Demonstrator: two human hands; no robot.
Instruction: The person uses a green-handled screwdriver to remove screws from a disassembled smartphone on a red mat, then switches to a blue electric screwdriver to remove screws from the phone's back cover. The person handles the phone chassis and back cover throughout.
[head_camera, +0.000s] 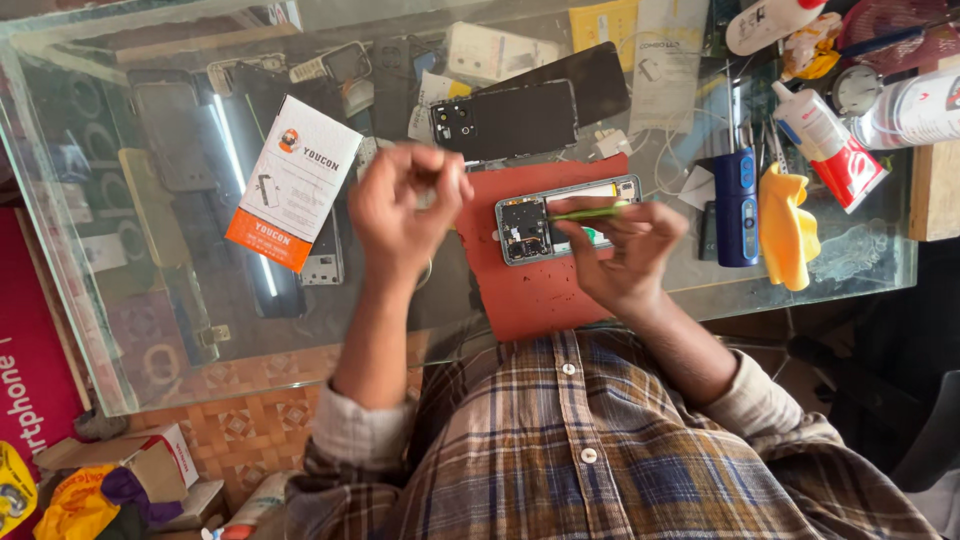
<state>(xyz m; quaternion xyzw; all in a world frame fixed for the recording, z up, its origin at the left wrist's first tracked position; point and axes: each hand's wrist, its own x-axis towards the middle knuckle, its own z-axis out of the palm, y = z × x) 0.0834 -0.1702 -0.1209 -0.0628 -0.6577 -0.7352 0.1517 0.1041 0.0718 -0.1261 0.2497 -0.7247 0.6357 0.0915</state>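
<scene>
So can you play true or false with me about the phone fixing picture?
1. The opened phone lies on a red mat. True.
2. The right hand holds a green tool over the phone. True.
3. The left hand presses down on the opened phone. False: it is raised beside the phone, fingers pinched together, with the phone apart from it.
4. The yellow cloth covers the opened phone. False: it lies off to the side, next to a blue device.
5. A white and orange box lies on the glass table. True.
</scene>
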